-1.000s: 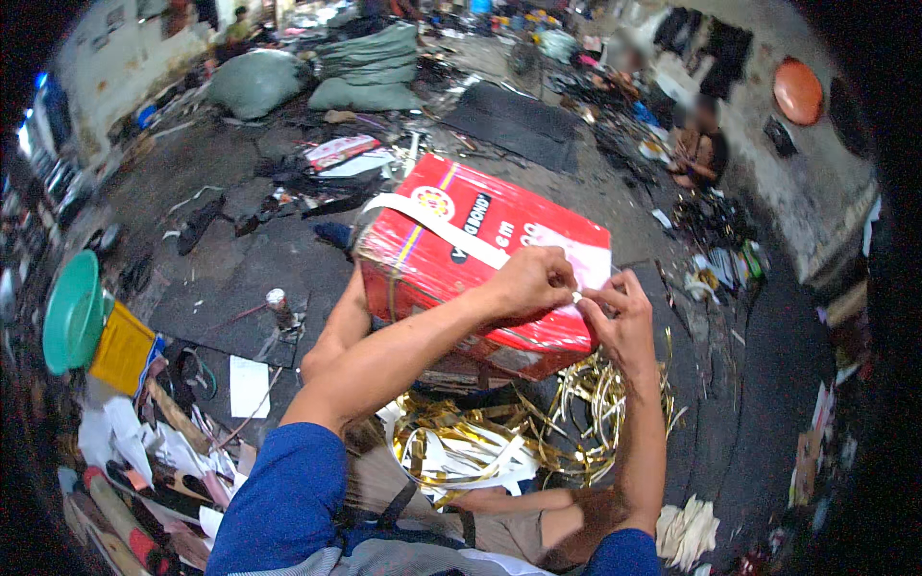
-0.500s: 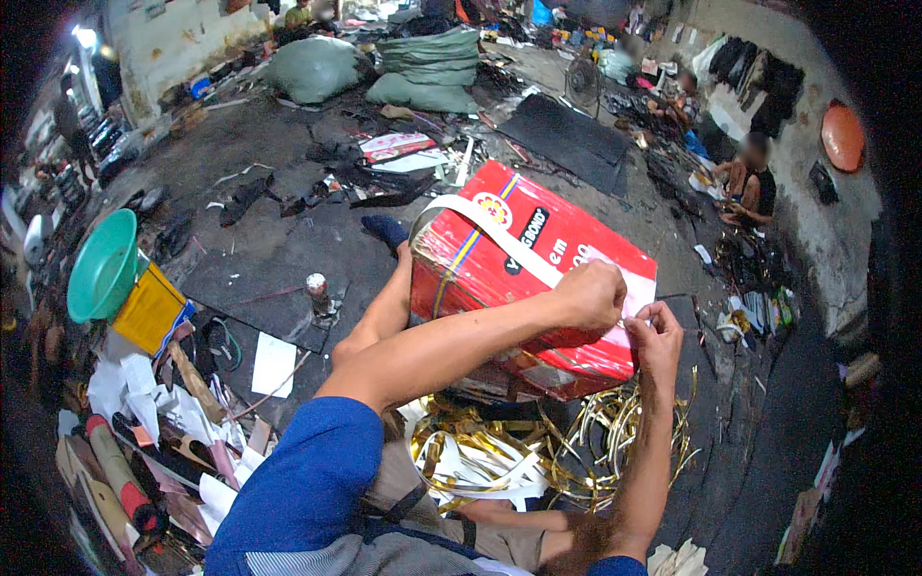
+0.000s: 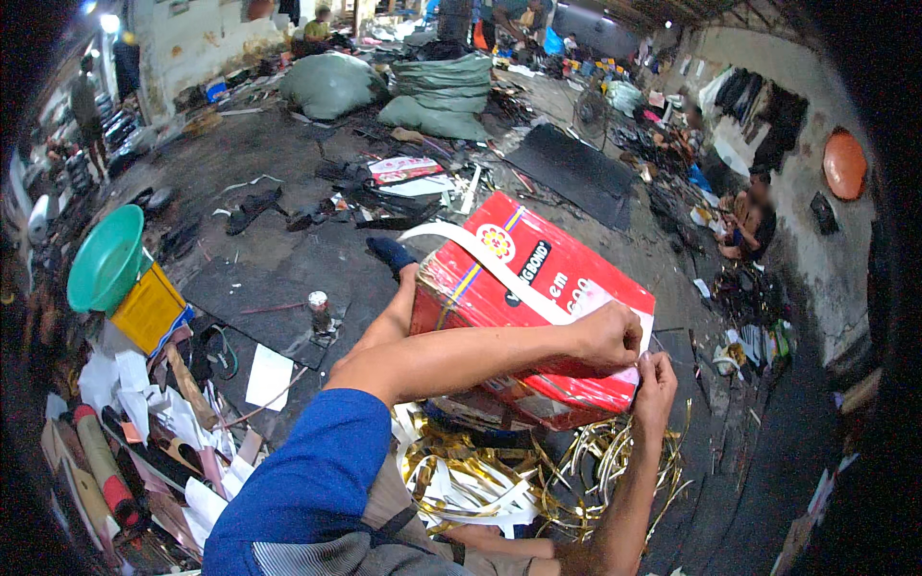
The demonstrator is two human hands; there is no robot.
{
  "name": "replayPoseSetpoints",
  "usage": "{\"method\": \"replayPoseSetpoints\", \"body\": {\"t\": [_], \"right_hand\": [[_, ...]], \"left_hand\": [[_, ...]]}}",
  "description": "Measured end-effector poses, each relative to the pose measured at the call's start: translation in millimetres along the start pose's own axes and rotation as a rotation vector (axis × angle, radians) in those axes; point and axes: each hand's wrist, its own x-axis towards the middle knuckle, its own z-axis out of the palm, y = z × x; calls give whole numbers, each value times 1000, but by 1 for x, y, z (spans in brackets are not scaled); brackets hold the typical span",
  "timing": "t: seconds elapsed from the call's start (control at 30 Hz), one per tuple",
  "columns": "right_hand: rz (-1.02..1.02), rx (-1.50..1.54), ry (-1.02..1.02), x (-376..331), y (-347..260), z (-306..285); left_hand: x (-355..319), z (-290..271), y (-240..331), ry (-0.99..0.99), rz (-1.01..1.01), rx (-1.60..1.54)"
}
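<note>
A red cardboard box (image 3: 451,288) stands in front of me, between my legs. Across its top runs a long white strip (image 3: 499,274), whose far end curls past the box's left edge. My left hand (image 3: 607,336) is closed on the strip near the right corner of the top. Close beside it, my right hand (image 3: 656,386) pinches at the strip's near end, just off the box edge; the fingertips partly hide what they hold. Under the near side of the box lies a tangle of gold and white strips (image 3: 480,490).
A green basin (image 3: 104,259) leans on a yellow container (image 3: 149,307) at left. Below them are scraps and rolls (image 3: 101,461). A small candle-like can (image 3: 319,309) stands on the floor. Grey-green sacks (image 3: 331,84) lie farther back, and a person (image 3: 749,226) sits at right.
Both hands have moved slightly down, and the strip has slid a little along the box top toward my hands. The view has tilted up slightly.
</note>
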Motion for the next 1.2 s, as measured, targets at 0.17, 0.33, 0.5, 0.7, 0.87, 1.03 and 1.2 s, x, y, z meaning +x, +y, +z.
{"method": "replayPoseSetpoints", "body": {"t": [0.17,0.33,0.5,0.7,0.87,1.03,1.2], "right_hand": [[419,802,16,-12,9,7],[542,1152,-27,-22,24,5],[511,868,37,-8,-1,2],[46,-737,201,47,-24,5],[44,-360,283,41,9,11],[174,-260,307,18,78,31],[411,-515,281,-77,263,44]], "left_hand": [[-5,1,10,-13,-31,-61],[11,7,22,-28,-19,-19],[5,3,10,15,-6,-7],[7,7,22,-22,-134,-44],[6,0,26,-67,-169,14],[5,-5,26,-51,-211,50],[13,3,27,-61,-232,34]]}}
